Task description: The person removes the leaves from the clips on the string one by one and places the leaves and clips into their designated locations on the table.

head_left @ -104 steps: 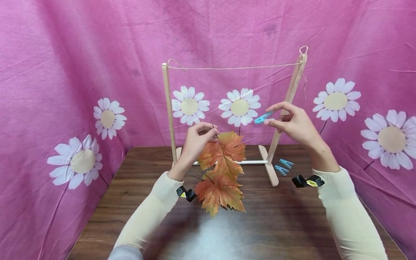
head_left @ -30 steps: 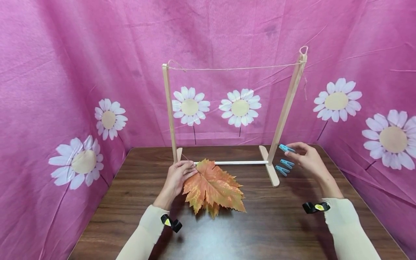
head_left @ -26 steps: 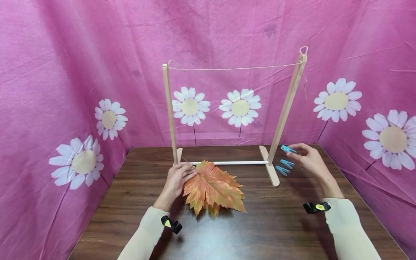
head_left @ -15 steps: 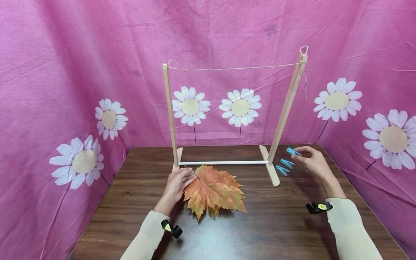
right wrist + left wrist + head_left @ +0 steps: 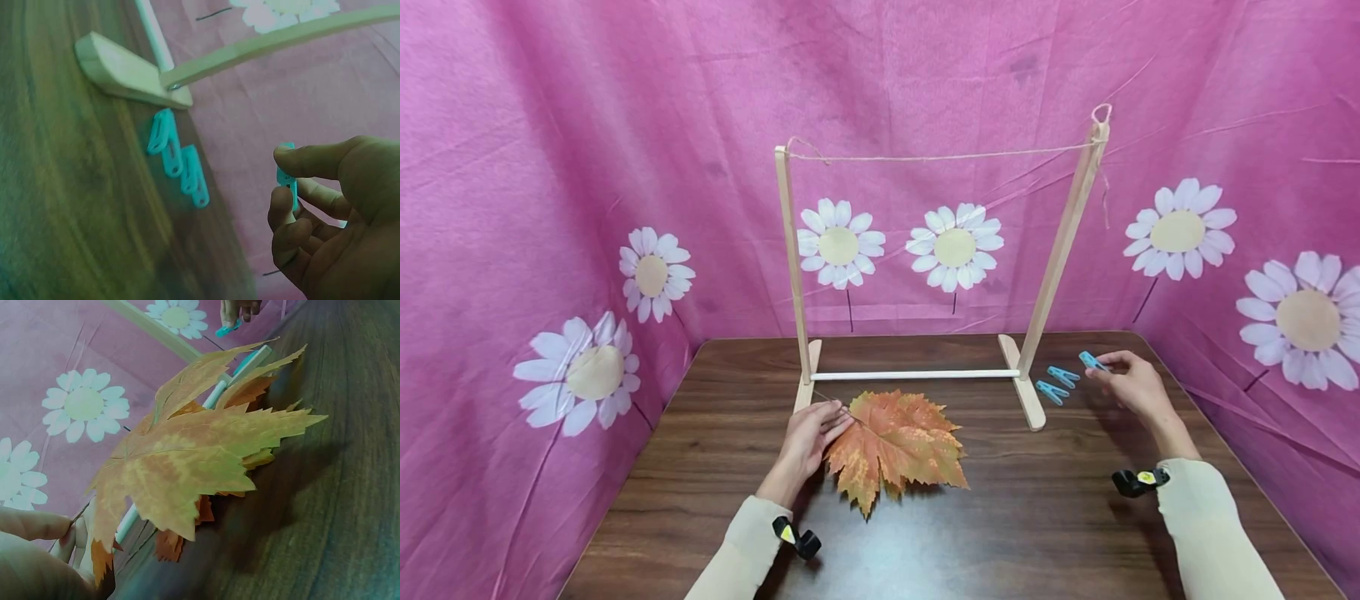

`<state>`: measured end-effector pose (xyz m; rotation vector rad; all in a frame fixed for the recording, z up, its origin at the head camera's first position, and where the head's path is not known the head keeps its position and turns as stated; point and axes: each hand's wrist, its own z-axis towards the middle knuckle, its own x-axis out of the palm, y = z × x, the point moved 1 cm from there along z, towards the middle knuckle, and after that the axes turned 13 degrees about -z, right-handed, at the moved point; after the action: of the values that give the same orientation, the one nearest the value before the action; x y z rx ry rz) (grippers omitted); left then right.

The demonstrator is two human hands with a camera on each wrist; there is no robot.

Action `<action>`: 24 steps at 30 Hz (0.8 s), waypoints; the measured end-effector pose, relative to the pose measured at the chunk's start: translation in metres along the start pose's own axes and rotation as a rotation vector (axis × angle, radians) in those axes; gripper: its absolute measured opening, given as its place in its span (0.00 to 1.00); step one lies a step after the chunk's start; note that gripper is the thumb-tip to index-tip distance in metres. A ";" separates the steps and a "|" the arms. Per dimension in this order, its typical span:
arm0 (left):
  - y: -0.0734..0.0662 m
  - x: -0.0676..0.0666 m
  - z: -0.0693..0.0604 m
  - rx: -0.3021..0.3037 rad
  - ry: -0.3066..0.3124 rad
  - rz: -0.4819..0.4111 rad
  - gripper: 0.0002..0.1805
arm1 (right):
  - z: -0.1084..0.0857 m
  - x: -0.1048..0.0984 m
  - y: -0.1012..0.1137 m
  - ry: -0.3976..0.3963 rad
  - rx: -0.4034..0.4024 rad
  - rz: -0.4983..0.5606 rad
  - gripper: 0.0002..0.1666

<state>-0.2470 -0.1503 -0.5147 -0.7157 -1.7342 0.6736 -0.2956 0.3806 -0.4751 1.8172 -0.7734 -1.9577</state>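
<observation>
My left hand (image 5: 811,437) pinches the thin stem of an orange-and-green maple leaf (image 5: 895,442) between thumb and fingers. The left wrist view shows that leaf (image 5: 181,456) tilted above the tabletop, with more leaf edges beneath it. How many leaves lie underneath is hidden. At the right, my right hand (image 5: 1135,385) holds a blue clothespin (image 5: 1092,361) between thumb and fingertips. Close by it, two more blue clothespins (image 5: 165,142) lie on the table beside the foot of a wooden stand.
The wooden stand (image 5: 1063,250) rises behind the leaf, with a twine line (image 5: 940,157) strung between its two posts. A white rod (image 5: 917,375) joins its feet low down. Pink cloth (image 5: 940,75) printed with daisies surrounds the brown table (image 5: 1000,525).
Both hands have come down from in front of the stand. The left brought its leaf low over the other; the right carried its clothespin rightward beside the other two, then drew slightly farther right.
</observation>
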 end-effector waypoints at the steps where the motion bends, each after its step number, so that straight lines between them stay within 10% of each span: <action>1: 0.001 -0.001 -0.001 0.000 0.006 0.003 0.05 | 0.000 0.001 -0.002 0.003 0.005 -0.007 0.32; 24: -0.001 -0.013 -0.005 -0.018 0.117 0.301 0.12 | 0.002 0.022 -0.032 0.075 0.076 -0.046 0.30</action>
<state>-0.2396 -0.1604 -0.5207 -1.0213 -1.5417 0.8043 -0.2963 0.3931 -0.5121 1.9572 -0.7991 -1.9005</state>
